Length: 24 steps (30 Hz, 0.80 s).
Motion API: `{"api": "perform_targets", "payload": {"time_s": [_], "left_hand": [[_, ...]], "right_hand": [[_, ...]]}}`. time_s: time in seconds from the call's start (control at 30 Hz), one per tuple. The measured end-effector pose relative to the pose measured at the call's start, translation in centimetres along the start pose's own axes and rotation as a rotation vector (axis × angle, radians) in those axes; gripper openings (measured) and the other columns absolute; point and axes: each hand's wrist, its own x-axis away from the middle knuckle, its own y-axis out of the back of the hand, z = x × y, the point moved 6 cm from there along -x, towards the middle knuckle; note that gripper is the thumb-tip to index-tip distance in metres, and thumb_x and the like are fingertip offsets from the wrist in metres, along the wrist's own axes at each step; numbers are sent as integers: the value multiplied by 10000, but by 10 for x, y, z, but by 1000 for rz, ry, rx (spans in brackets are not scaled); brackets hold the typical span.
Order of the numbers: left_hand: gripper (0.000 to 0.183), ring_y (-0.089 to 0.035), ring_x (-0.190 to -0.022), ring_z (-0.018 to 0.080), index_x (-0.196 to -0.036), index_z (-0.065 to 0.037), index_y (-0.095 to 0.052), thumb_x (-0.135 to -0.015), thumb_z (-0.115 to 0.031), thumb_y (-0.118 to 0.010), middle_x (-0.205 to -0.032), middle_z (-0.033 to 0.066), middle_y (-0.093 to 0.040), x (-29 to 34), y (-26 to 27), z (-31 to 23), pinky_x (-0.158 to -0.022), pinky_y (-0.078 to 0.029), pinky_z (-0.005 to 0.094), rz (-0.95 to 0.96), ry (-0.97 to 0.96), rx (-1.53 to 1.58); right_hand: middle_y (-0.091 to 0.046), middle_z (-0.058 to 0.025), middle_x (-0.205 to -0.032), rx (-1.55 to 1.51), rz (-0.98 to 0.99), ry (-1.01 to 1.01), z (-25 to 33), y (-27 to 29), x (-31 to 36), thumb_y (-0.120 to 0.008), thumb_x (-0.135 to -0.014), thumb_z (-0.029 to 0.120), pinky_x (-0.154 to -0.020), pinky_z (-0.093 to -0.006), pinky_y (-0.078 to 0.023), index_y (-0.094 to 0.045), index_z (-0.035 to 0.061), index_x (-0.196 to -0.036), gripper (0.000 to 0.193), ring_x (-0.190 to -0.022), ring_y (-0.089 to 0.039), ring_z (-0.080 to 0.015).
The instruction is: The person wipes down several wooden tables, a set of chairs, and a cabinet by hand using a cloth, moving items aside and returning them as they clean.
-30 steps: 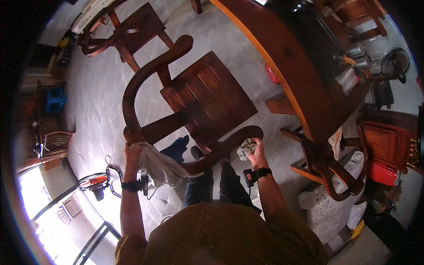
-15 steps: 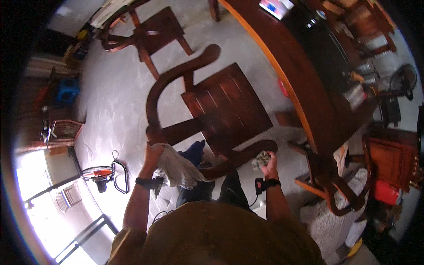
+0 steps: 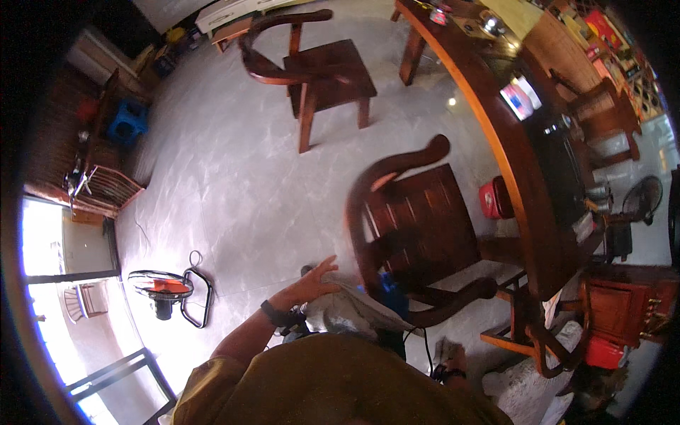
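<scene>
My left hand [image 3: 315, 285] reaches out over the floor, some fingers extended, with a pale grey cloth [image 3: 350, 306] hanging from its thumb side. The cloth falls across my lap toward a dark brown wooden armchair [image 3: 425, 234]. This chair has a curved back rail and a slatted seat, and stands just right of the cloth. My right hand [image 3: 455, 360], low and close to my body, is smeared by motion. A small crumpled greyish cloth [image 3: 444, 348] shows at its fingers. Neither hand touches the chair.
A long dark wooden table [image 3: 496, 149] runs along the right, with a red bin [image 3: 494, 198] beside it. Another armchair [image 3: 329, 74] stands farther off. A floor fan [image 3: 163, 287] is at left, a blue stool [image 3: 129, 120] beyond. A wooden stool frame [image 3: 506, 333] stands near right.
The near armchair now sits farther right in view, closer to the table. My left hand has come off its rail, the cloth moving with it. My right hand has dropped back toward my body.
</scene>
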Motion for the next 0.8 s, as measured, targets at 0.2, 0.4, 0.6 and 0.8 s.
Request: {"api": "perform_targets", "payload": {"time_s": [0.2, 0.4, 0.6, 0.8], "left_hand": [[610, -477, -1244, 217, -1480, -94, -289, -938, -113, -568, -1404, 127, -471, 60, 146, 26, -1044, -409, 369, 80, -15, 385], [604, -508, -1231, 311, -1469, -85, -304, -904, -26, -509, -1382, 194, -470, 101, 288, 13, -1025, -443, 420, -252, -179, 619], [535, -575, -1146, 272, -1398, -58, -419, -886, -47, -571, -1278, 154, -565, 100, 421, -14, -960, -492, 388, -501, -256, 720], [558, -585, -1122, 289, -1410, -28, -375, -957, -291, -567, -1254, 178, -573, 57, 541, -42, -944, -503, 412, -637, -256, 554]], "right_hand": [[-610, -112, -1008, 24, 214, -298, -37, -172, 13, -584, -928, 277, -737, -401, -524, -558, 52, -1195, 350, -891, -614, -254], [-604, -118, -1052, 63, 347, -237, 35, -324, -21, -567, -937, 271, -763, -403, -522, -544, 50, -1222, 361, -919, -610, -256], [-599, -124, -1096, 67, 445, -192, 95, -442, -70, -549, -947, 264, -788, -404, -520, -529, 48, -1248, 371, -947, -606, -258], [-594, -131, -1139, 96, 438, -245, 134, -512, -130, -531, -957, 258, -813, -406, -518, -515, 46, -1275, 383, -975, -602, -260]]}}
